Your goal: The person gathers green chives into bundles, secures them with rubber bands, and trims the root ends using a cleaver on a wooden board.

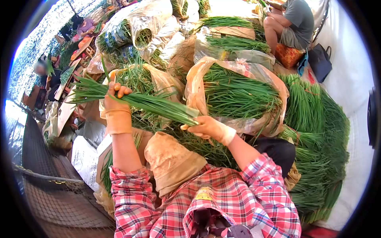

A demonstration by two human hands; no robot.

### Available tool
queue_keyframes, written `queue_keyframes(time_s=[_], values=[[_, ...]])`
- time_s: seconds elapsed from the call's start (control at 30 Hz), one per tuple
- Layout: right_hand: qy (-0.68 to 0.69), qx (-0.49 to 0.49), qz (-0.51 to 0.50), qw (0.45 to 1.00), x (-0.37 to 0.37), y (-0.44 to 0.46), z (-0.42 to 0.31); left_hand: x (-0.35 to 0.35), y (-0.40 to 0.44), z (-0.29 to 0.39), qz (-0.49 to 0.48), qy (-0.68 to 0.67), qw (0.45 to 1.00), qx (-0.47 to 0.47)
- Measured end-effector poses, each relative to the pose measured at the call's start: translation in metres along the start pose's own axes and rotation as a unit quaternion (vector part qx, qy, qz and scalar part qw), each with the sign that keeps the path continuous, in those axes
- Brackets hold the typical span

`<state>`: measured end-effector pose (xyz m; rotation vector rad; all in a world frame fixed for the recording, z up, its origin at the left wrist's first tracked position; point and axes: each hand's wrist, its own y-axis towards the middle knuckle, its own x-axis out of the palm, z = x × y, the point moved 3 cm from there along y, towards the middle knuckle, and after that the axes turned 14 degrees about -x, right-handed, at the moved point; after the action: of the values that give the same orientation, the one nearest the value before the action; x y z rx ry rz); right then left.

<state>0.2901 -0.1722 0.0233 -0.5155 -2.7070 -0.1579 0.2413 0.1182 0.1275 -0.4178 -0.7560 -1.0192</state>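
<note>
A bunch of garlic chives (158, 108) is held up crosswise in front of me, its leaf tips at the left and pale cut ends at the right. My left hand (116, 101), in an orange glove with the fingertips bare, wraps round the leafy part. At the stem end, my right hand (210, 129), gloved with a pale cuff, closes on the base; some of its fingers are hidden. Beneath the bunch lie loose chives (137, 85) in an open plastic bag. Just beyond my right hand, an open bag (198, 85) holds a thick pile of chives (238, 93).
Stacked chive bunches (313, 135) line the right side beside a white sheet (357, 170). Filled plastic bags (151, 20) stand at the back. A seated person (293, 23) is at back right, near a black bag (320, 61). Dark netting (59, 198) hangs at left.
</note>
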Motion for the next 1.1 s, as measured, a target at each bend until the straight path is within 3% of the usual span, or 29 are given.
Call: queue_keyframes(time_s=[0.03, 0.07, 0.1, 0.13, 0.17, 0.2, 0.27, 0.3, 0.33, 0.4, 0.47, 0.53, 0.6, 0.67, 0.73, 0.8, 0.87, 0.93, 0.97, 1.03, 1.1], values=[[-0.034, 0.035, 0.054, 0.997, 0.001, -0.013, -0.011, -0.023, 0.011, 0.012, 0.015, 0.008, 1.0, 0.01], [-0.15, -0.16, 0.015, 0.975, -0.015, -0.023, 0.002, -0.037, 0.015, 0.02, 0.032, 0.019, 0.999, 0.018], [-0.025, 0.019, 0.112, 0.993, -0.024, -0.04, 0.006, -0.036, 0.008, 0.03, 0.116, -0.029, 0.991, 0.052], [-0.052, -0.038, 0.147, 0.987, -0.038, -0.056, 0.016, -0.061, 0.018, 0.052, -0.014, -0.04, 0.999, 0.009], [0.029, -0.05, 0.161, 0.985, -0.05, -0.074, 0.017, -0.064, 0.016, 0.061, 0.007, -0.039, 0.999, 0.026], [0.057, -0.127, 0.19, 0.972, -0.059, -0.086, 0.012, -0.064, 0.012, 0.069, 0.03, -0.039, 0.998, 0.045], [0.02, -0.04, 0.222, 0.974, -0.075, -0.095, 0.016, -0.053, 0.003, 0.068, 0.047, -0.03, 0.997, 0.061], [-0.355, 0.037, 0.071, 0.932, -0.087, -0.1, 0.057, -0.048, -0.002, 0.064, 0.061, -0.018, 0.995, 0.07], [-0.673, 0.102, -0.088, 0.727, -0.099, -0.1, 0.096, -0.043, -0.003, 0.06, 0.054, -0.016, 0.996, 0.071], [-0.698, 0.187, -0.025, 0.691, -0.069, -0.084, 0.049, -0.041, -0.007, 0.053, 0.05, -0.062, 0.994, 0.069], [-0.398, 0.022, 0.069, 0.915, -0.056, -0.07, 0.05, -0.041, -0.014, 0.045, 0.035, -0.07, 0.995, 0.056], [-0.168, -0.09, 0.12, 0.974, -0.041, -0.048, 0.041, -0.038, -0.014, 0.036, 0.018, -0.076, 0.996, 0.046], [-0.055, -0.137, 0.205, 0.968, -0.049, -0.028, 0.027, -0.032, -0.011, 0.026, 0.005, -0.085, 0.995, 0.042], [-0.128, -0.166, 0.161, 0.964, -0.035, -0.008, 0.013, -0.03, -0.013, 0.012, 0.04, -0.079, 0.996, 0.029], [-0.154, -0.116, 0.167, 0.967, -0.027, 0.006, 0.015, -0.027, -0.014, 0.004, 0.037, -0.078, 0.996, 0.014], [-0.19, -0.138, 0.229, 0.945, -0.034, -0.001, 0.021, -0.03, -0.013, 0.005, -0.017, -0.122, 0.992, -0.015], [-0.239, -0.058, 0.269, 0.931, -0.058, -0.028, 0.011, -0.042, -0.013, 0.019, -0.032, -0.104, 0.994, 0.013], [-0.26, 0.225, 0.218, 0.913, -0.087, -0.04, 0.023, -0.065, -0.01, 0.035, -0.016, -0.153, 0.988, 0.014], [-0.287, 0.163, 0.138, 0.934, -0.095, -0.044, 0.045, -0.061, -0.014, 0.031, -0.062, -0.131, 0.989, 0.03], [-0.217, 0.037, 0.098, 0.97, -0.075, -0.041, 0.038, -0.051, -0.015, 0.021, -0.062, -0.12, 0.991, 0.023], [-0.096, -0.057, 0.122, 0.986, -0.039, -0.027, 0.014, -0.04, -0.016, 0.005, -0.042, -0.117, 0.992, 0.003]])
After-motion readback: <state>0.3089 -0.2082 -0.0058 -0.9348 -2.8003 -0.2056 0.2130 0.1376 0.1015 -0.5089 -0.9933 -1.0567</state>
